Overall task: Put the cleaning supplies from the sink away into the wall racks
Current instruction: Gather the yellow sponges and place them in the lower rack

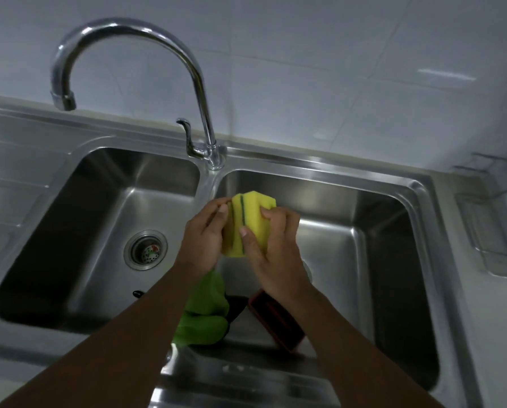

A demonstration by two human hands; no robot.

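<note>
Both of my hands hold yellow sponges (252,213) with a dark green layer, pressed together above the divider of the steel double sink (393,184). My left hand (205,237) grips the left side, my right hand (273,245) the right side. Below my hands, in the right basin, lies a green cloth (205,316) and beside it a dark brown scrubbing block (278,322), partly hidden by my right forearm.
A curved chrome faucet (199,83) with its lever rises behind the divider, its spout over the left basin. The left basin has a drain strainer (146,250). A clear wall rack (494,219) is at the right edge. White tiles cover the wall.
</note>
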